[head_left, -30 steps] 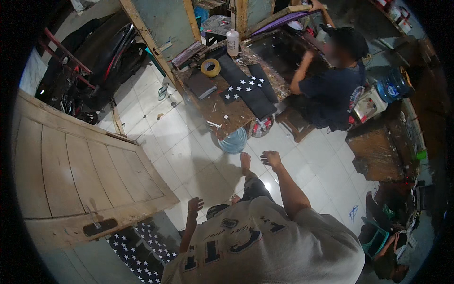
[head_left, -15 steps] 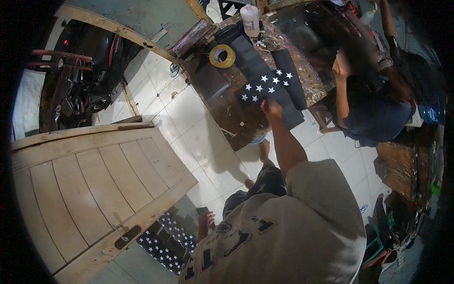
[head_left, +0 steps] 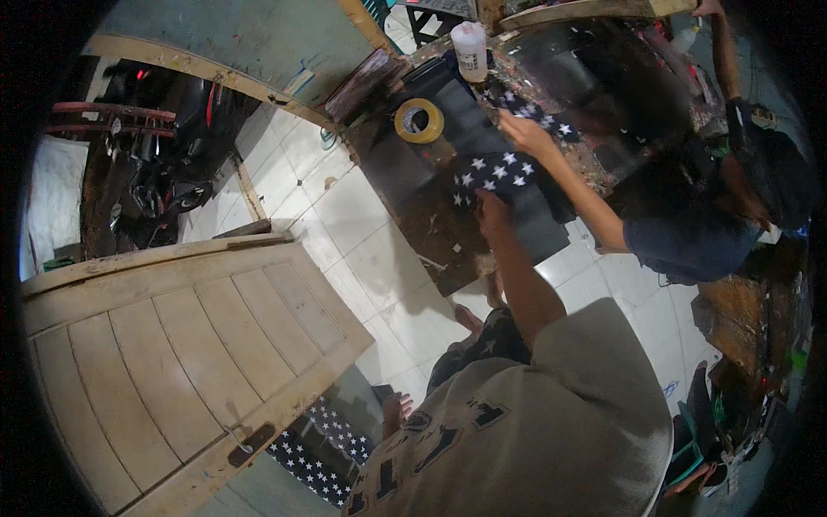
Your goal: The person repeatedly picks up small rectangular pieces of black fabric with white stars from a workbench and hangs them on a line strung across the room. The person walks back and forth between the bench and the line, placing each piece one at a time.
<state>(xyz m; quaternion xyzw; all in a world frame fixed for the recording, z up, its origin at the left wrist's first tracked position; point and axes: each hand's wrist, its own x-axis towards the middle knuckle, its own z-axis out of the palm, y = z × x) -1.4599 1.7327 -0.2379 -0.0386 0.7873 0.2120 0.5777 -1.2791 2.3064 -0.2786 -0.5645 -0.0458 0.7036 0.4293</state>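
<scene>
My right hand (head_left: pixel 492 212) reaches over the table, fingers closed on the near edge of a black piece with white stars (head_left: pixel 494 177). The piece lies over plain black sheets (head_left: pixel 543 237); its material I cannot make out. Low at my left side hangs my left hand (head_left: pixel 400 407), its fingers apart, with a small dark patch beside it. Below that hand are more black star-patterned pieces (head_left: pixel 314 465). A co-worker's hand (head_left: pixel 523 133) is at another star-patterned piece (head_left: pixel 556 123) across the table.
A yellow tape roll (head_left: pixel 419 120) and a whitish plastic bottle (head_left: pixel 469 52) stand on the worn table (head_left: pixel 431 228). The co-worker (head_left: pixel 698 241) is at the right. A wooden door (head_left: pixel 198 345) stands at the left, with a motorcycle (head_left: pixel 164 189) beyond the doorway.
The star-patterned piece at my right hand has shifted and looks smaller. The co-worker's hand has come down from the head to the table, by another star-patterned piece. The view has shifted slightly.
</scene>
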